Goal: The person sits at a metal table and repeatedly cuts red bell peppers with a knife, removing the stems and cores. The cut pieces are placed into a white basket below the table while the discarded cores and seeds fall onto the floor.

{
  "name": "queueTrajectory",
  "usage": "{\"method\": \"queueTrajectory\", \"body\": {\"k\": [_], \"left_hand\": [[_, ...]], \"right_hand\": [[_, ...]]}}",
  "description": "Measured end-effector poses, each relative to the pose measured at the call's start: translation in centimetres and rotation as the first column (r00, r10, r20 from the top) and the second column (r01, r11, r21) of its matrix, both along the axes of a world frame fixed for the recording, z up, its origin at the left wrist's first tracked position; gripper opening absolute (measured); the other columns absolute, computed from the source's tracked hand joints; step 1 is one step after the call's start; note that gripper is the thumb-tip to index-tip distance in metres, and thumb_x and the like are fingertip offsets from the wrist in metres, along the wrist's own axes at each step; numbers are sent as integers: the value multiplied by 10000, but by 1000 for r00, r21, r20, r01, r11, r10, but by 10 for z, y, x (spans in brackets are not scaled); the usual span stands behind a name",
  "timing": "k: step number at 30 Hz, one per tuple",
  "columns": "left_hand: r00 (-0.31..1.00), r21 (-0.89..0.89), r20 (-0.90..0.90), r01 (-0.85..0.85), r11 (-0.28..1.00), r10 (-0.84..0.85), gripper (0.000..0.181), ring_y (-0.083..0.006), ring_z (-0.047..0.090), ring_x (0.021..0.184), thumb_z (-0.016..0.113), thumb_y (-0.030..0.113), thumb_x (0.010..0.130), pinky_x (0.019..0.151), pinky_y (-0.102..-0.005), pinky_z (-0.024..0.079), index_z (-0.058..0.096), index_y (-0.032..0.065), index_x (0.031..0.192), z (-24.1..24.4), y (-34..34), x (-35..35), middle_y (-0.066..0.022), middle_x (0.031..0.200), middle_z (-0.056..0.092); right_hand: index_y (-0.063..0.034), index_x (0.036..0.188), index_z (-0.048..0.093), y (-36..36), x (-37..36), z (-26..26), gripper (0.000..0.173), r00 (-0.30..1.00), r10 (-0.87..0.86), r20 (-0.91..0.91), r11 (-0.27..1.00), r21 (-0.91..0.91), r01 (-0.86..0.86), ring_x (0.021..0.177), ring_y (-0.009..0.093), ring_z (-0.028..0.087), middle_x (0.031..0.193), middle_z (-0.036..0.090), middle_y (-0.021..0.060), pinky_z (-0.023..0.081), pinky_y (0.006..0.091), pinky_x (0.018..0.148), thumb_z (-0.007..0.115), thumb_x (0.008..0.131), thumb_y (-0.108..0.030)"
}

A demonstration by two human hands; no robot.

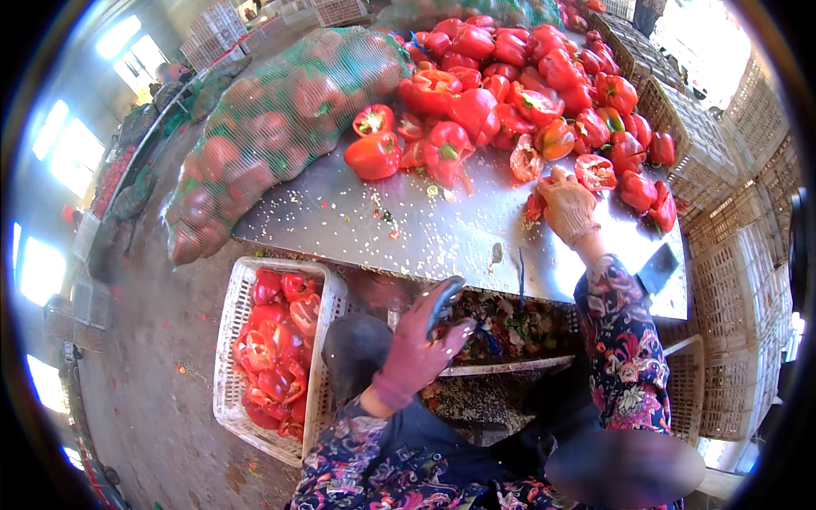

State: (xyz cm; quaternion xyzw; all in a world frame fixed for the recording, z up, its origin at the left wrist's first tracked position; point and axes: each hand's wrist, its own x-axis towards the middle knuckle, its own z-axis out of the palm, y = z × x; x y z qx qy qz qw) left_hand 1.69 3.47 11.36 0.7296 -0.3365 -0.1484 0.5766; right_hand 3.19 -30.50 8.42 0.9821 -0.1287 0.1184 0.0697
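My right hand (569, 209), in a tan knit glove, reaches over the metal table (421, 229) and grips a red bell pepper piece (534, 208), which its fingers partly cover. Just beyond it rests a halved red pepper (595, 173) with its seeds showing. My left hand (419, 341) wears a pinkish glove with a dark palm. Empty, with thumb and fingers apart, it hovers near the table's front edge above my lap. Whole and cut red peppers (475, 115) are heaped along the far side of the table.
A white plastic crate (228, 357) of cut peppers stands at left. Below the table edge sits a bin (510, 368) of pepper waste. A green mesh sack (274, 134) of peppers overhangs the table's left. Stacked crates (733, 331) line the right. A dark flat object (658, 269) lies by my right forearm.
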Motion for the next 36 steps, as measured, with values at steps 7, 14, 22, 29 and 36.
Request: {"method": "queueTrajectory", "body": {"k": [7, 14, 22, 29, 36], "left_hand": [[784, -303, -596, -21, 953, -173, 516, -198, 586, 1138, 585, -20, 916, 981, -346, 504, 431, 6, 1408, -67, -35, -18, -117, 1268, 582], [618, -526, -694, -83, 846, -370, 495, -276, 604, 1136, 582, 175, 966, 974, -426, 508, 417, 19, 1406, -67, -74, -34, -147, 1292, 566], [806, -395, -583, -172, 903, -101, 358, -126, 619, 937, 564, 217, 992, 792, -284, 536, 519, 41, 1301, -58, -72, -28, -52, 1114, 625], [595, -481, -746, -169, 860, -299, 412, -173, 645, 969, 483, 281, 1007, 766, -300, 552, 529, 0, 1304, -53, -69, -20, -100, 1168, 637], [545, -586, -734, -205, 784, -405, 315, -218, 623, 1021, 511, 218, 1009, 854, -350, 544, 485, 25, 1257, -87, -67, -17, -96, 1141, 603]], "right_hand": [[-61, 1087, 695, 42, -98, 9, 327, 820, -524, 229, 119, 973, -196, 741, 135, 670, 945, 688, 28, 516, 258, 609, 742, 770, -129], [18, 1186, 579, 133, -121, 12, 308, 824, -540, 172, -553, 666, -501, 753, 168, 684, 964, 681, 99, 573, 287, 666, 607, 900, -92], [53, 1074, 660, 147, -122, 1, 351, 947, -279, 159, -252, 939, -232, 750, 156, 699, 922, 722, 123, 541, 260, 713, 656, 922, -264], [-28, 938, 693, 137, -121, -15, 465, 955, -188, 229, 419, 898, -133, 778, 279, 677, 815, 675, 183, 528, 380, 719, 659, 887, -489], [42, 887, 680, 145, -126, -35, 347, 882, -348, 317, 41, 945, -324, 747, 114, 590, 758, 649, 112, 483, 319, 674, 584, 946, -286]]}}
